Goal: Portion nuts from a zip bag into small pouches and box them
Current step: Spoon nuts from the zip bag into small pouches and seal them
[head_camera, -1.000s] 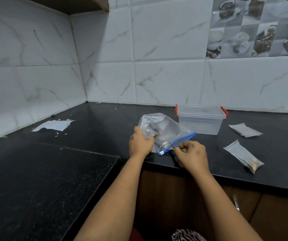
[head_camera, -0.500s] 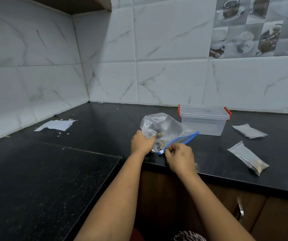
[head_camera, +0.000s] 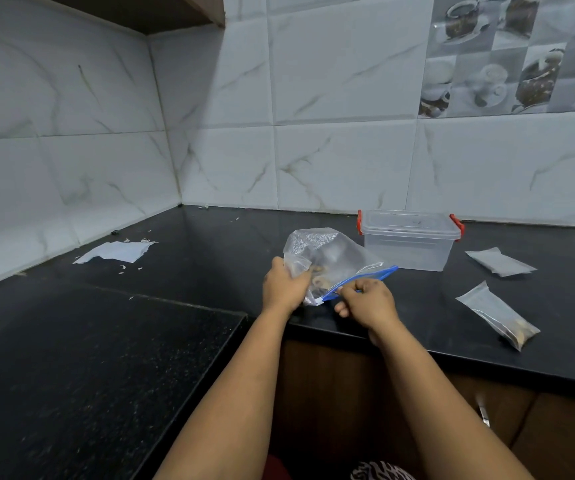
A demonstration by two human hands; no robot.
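From the head camera — the only view you have — your right hand has travelled along the blue zip strip of the zip bag: a second ago it pinched the strip near the middle, and now its thumb and fingers are closed on the strip close to the white slider end, just beside your left hand. That left hand has hardly moved; its fingers are curled round the crumpled clear plastic at the bag's near corner, holding it steady on the black counter. The bag sits where it did, propped up and puffed, with a small clump of nuts showing through the film behind the strip. Judging from that run along the seal, you are working the zip — whether opening or closing it, the picture does not settle, since the mouth itself is hidden by your fingers. To your right, two small pouches lie flat on the counter: the near pouch has nuts in its lower end, while the far pouch is too hazy to read. Neither is boxed yet; the lidded clear box with red clips stands closed behind the bag, and nothing shows inside it. A torn white paper lies far left, untouched.
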